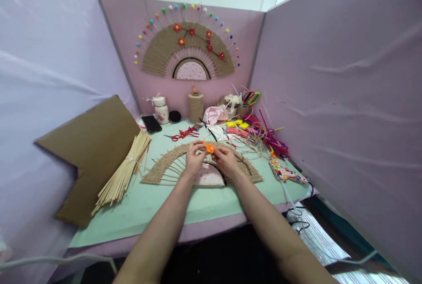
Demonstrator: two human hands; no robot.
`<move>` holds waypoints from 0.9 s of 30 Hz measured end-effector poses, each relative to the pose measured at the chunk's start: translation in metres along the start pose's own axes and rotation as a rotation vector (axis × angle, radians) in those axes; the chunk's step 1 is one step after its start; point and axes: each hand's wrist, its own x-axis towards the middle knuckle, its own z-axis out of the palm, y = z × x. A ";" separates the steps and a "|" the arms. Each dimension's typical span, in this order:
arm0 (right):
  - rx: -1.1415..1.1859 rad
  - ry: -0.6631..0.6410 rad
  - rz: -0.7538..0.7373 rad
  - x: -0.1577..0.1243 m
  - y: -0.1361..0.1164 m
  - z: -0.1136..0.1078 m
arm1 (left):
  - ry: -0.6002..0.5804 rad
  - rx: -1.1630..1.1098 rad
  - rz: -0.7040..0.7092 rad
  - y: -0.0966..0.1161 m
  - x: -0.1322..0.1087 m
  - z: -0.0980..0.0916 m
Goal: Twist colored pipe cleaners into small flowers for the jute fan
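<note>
Your two bare hands meet over the middle of a woven fan (211, 176) lying flat on a pale green table (148, 213). Between them is a small orange flower (210, 148), raised above the fan's band. Your left hand (195, 155) pinches it from the left with thumb and fingertips; your right hand (225, 161) has its fingertips drawn together at the flower's right edge. Neither hand is spread or let go.

The step looks like shaping or steadying the petals. To do it well, grip lightly and only at the rim, so the soft-looking petals keep their form. Let one hand hold while the other adjusts, and turn the flower between small touches rather than pulling both ways. Resting your wrists would help, though pressing on the fan's thin spokes could bend them.

The flower's open face seems turned up toward you. It is roughly round, so it has no clear long axis; which petal points where is too small to tell. The fan's long axis runs left to right, nearly in line with the table's front edge. Its curved side points away from you, its straight side toward you.
</note>
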 end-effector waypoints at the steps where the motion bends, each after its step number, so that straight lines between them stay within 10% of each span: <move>1: 0.013 -0.015 0.015 0.000 0.000 -0.001 | -0.005 -0.008 0.009 0.001 0.000 0.000; 7: -0.081 -0.006 -0.003 0.000 0.002 -0.003 | -0.032 -0.057 0.023 0.000 -0.001 0.000; 15: -0.738 0.330 -0.638 -0.003 0.003 0.000 | -0.118 -0.432 -0.457 -0.005 -0.003 0.009; 27: -0.841 0.196 -0.629 -0.004 0.009 -0.003 | -0.059 -0.671 -0.683 0.001 0.000 0.000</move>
